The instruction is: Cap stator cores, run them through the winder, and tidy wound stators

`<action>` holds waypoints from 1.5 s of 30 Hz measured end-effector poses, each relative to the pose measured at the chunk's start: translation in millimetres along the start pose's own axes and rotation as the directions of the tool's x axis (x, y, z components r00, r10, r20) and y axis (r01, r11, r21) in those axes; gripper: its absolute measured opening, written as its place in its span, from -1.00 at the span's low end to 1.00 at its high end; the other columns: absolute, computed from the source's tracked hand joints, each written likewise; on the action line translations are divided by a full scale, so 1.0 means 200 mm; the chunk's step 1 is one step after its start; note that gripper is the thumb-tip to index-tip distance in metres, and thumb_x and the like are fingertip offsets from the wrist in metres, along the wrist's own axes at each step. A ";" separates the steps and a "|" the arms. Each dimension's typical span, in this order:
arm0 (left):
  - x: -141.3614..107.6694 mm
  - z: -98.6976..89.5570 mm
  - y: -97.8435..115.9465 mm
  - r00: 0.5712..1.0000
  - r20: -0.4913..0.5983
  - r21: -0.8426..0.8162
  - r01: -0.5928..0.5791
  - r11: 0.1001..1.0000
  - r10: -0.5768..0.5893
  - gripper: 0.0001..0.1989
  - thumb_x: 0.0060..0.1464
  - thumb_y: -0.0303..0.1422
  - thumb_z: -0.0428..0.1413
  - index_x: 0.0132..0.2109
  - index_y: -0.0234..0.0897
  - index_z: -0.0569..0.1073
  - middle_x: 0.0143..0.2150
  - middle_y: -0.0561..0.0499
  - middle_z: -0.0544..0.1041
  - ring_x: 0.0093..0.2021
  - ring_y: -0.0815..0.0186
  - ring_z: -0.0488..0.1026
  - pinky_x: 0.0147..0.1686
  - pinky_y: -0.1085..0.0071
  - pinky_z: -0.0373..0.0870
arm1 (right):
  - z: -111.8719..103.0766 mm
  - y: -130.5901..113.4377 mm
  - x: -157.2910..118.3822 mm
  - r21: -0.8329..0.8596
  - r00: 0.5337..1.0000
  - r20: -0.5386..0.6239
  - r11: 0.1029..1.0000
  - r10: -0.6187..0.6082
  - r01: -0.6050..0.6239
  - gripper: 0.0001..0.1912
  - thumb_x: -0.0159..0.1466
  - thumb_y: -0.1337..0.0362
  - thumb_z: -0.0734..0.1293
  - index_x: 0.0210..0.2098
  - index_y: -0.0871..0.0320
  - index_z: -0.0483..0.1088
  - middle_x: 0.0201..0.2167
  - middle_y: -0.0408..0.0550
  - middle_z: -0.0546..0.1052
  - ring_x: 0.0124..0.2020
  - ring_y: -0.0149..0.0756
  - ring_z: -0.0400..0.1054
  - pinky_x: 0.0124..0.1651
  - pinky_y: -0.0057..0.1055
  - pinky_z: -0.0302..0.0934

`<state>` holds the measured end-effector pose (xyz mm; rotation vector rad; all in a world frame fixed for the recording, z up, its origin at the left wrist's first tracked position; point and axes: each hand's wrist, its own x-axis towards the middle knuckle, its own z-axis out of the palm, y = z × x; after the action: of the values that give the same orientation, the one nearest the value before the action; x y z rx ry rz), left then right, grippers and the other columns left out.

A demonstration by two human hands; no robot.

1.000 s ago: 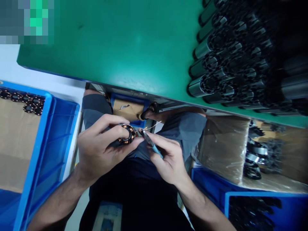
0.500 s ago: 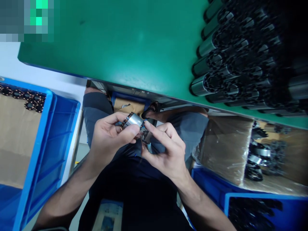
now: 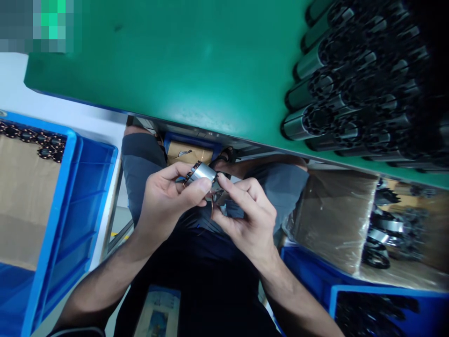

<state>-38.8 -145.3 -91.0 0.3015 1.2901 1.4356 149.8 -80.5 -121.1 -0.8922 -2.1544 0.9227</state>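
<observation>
My left hand (image 3: 166,199) is closed around a motor stator (image 3: 204,174), a short silver metal cylinder with dark slotted ends and copper windings. My left thumb lies along its side, and it is held tilted above my lap. In my right hand (image 3: 249,213) is a small snips-like hand tool (image 3: 218,195), grey metal with a pale bluish grip, mostly hidden by the fingers. My right index fingertip is at the stator's right end. A copper wire (image 3: 212,206) hangs between the two hands, close to the right thumb.
A green tabletop (image 3: 182,61) lies ahead, with several stacked metal cores (image 3: 296,124) at its right. A blue crate (image 3: 52,196) with wound stators (image 3: 51,152) stands left. At right are a plastic-lined carton (image 3: 326,220) with metal parts and another blue crate (image 3: 386,291).
Both hands, with the stator and the tool, appear slightly further right in the view. The camera view has shifted a little too. The grip on each thing looks the same.
</observation>
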 end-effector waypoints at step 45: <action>-0.26 -1.59 0.59 0.633 -0.442 0.895 0.363 0.261 0.635 -0.75 0.16 -0.20 0.45 -0.11 -0.27 0.75 -0.07 -0.11 0.78 -0.12 0.13 0.73 0.08 0.18 0.70 | 0.29 0.55 -0.13 -0.277 0.733 0.571 0.927 0.369 -0.252 0.09 0.48 -0.21 0.30 0.82 0.15 -0.01 0.38 0.42 0.63 0.18 0.31 0.73 0.06 0.07 0.67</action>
<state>-330.1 -327.6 -89.4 0.6973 2.9769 0.6027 158.5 -64.1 -248.0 -1.1965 -2.7300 1.3510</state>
